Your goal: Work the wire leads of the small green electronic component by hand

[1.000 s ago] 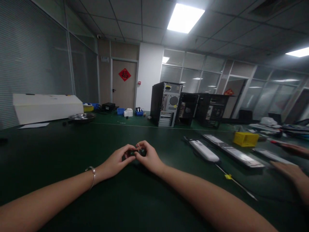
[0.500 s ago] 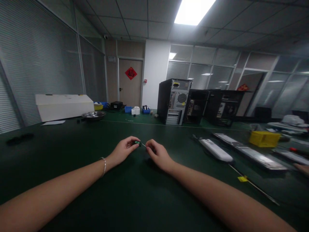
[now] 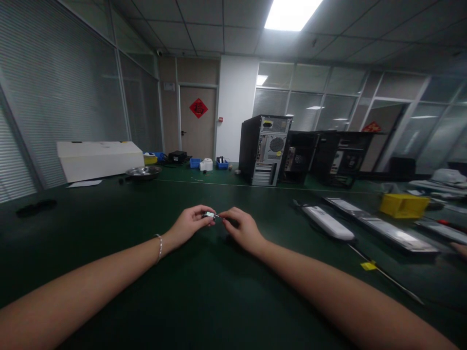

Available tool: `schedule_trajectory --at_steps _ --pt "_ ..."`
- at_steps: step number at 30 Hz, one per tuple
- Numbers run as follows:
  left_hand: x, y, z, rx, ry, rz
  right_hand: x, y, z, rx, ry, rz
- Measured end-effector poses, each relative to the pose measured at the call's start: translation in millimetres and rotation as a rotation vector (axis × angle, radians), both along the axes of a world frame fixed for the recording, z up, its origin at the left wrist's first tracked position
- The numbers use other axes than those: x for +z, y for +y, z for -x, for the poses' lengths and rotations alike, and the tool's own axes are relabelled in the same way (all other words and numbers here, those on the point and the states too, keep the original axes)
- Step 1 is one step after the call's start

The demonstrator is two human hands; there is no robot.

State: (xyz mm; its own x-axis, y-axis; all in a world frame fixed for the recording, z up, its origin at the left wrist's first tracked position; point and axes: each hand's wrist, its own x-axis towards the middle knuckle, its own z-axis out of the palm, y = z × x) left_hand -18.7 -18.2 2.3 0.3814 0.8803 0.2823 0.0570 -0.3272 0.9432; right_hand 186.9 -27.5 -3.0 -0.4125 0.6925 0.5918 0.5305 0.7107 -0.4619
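Between thumb and fingers, my left hand [image 3: 188,224] pinches a small circuit board [image 3: 209,214], pale green and white on its face with dark edges. My right hand [image 3: 243,231] is closed in a pinch on a short, thin metallic pin-like piece [image 3: 218,216]. Its tip meets the right side of the board or lies very close to it; which of the two I cannot tell. Both hands are held just above the dark green tabletop [image 3: 204,296]. The fingers hide part of both small pieces.
A power strip [image 3: 326,221] lies on the right, beside long metal-topped units [image 3: 394,233] and a yellow bin [image 3: 404,206]. Computer towers [image 3: 265,150] stand behind. Back left are a metal bowl [image 3: 143,172] and a white box [image 3: 100,161]. Another person's hand [image 3: 460,249] shows at the right edge.
The circuit board has turned in my left hand, so its face now looks brighter and whiter. My right hand has come slightly closer to it. The view has shifted a little.
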Motion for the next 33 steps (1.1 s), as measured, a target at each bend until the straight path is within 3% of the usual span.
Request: schedule_trajectory --at_steps 19,28,33 --pt "-0.6 -3.1 -6.6 -0.041 -0.158 0.149 0.1 -0.9 0.1 0.069 0.102 0.015" --pt "0.6 -2.2 -3.6 0.04 -0.297 0.275 -3.7 1.3 0.8 0.038 0.103 0.01" --pt "-4.7 2.8 -2.4 0.067 -0.169 0.178 -1.3 -2.2 1.2 0.052 0.06 0.006"
